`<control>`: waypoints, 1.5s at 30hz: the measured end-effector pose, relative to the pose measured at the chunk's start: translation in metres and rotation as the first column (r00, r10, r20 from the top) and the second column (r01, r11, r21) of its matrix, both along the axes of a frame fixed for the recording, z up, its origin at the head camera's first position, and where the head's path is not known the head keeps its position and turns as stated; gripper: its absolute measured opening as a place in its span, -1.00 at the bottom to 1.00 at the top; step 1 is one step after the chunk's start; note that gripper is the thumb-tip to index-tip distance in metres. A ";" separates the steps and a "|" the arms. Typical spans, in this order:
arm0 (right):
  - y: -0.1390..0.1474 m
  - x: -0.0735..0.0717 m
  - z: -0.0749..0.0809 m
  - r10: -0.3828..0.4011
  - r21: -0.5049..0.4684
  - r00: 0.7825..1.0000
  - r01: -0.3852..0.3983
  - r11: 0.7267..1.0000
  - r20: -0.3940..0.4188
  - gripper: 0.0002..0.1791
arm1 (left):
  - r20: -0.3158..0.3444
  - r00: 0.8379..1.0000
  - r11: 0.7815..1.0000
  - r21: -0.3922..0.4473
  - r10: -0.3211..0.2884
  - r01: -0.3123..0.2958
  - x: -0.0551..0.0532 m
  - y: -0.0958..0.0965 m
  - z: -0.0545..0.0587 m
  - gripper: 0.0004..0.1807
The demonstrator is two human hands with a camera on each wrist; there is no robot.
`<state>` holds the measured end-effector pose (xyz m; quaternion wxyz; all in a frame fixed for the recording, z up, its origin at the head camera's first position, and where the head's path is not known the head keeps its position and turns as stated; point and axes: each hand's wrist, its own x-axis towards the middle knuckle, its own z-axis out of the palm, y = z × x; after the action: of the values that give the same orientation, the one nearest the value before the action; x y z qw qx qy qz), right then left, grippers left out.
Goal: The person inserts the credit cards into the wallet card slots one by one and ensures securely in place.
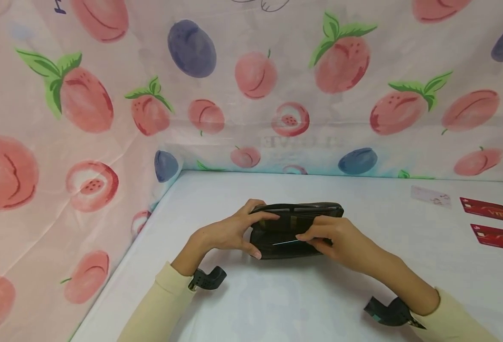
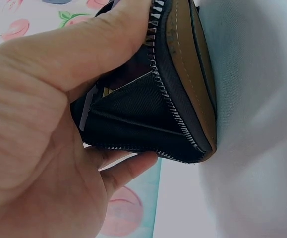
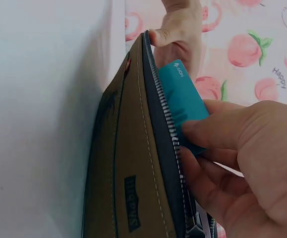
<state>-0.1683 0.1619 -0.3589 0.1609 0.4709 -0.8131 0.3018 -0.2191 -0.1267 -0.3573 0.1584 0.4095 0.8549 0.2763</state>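
Observation:
A brown zip wallet (image 1: 277,251) with a dark lining stands unzipped on the table, its mouth spread. My left hand (image 1: 227,232) grips its left end, with the thumb on the near edge and a finger reaching inside. The left wrist view shows the toothed zipper (image 2: 169,99) and a folded dark side gusset (image 2: 138,101). At the wallet's mouth, my right hand (image 1: 341,240) pinches a teal card (image 3: 182,91) between thumb and fingers. From the head view only the card's thin bright edge shows. Part of the wallet's inside is hidden behind the hands.
Two red VIP cards (image 1: 486,209) lie on the white table (image 1: 260,299) at the right, beside a pale card (image 1: 431,196). A fruit-printed cloth (image 1: 251,128) hangs behind and on the left. Each wrist wears a black camera mount (image 1: 210,279).

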 end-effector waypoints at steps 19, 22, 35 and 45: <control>-0.015 0.014 0.005 -0.028 0.227 0.987 -0.008 0.974 0.159 -0.67 | -0.003 1.000 1.000 0.007 -0.008 0.008 -0.001 -0.001 0.000 -0.07; -0.017 0.014 0.004 -0.040 0.245 0.989 0.004 0.969 0.144 -0.67 | -0.008 1.000 1.000 0.004 -0.014 0.014 -0.001 -0.001 -0.001 -0.07; -0.027 0.013 0.003 -0.046 0.274 0.989 0.007 0.962 0.138 -0.67 | 0.020 1.000 1.000 0.002 -0.010 0.010 -0.002 -0.002 -0.002 -0.07; -0.038 0.010 -0.001 0.006 0.241 0.990 -0.040 0.970 0.142 -0.64 | 0.020 1.000 1.000 -0.009 0.008 -0.008 0.000 -0.001 0.000 -0.04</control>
<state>-0.1586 0.1238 -0.3597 0.0409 0.4740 -0.8478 0.2344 -0.2188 -0.1281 -0.3576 0.1677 0.4027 0.8561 0.2771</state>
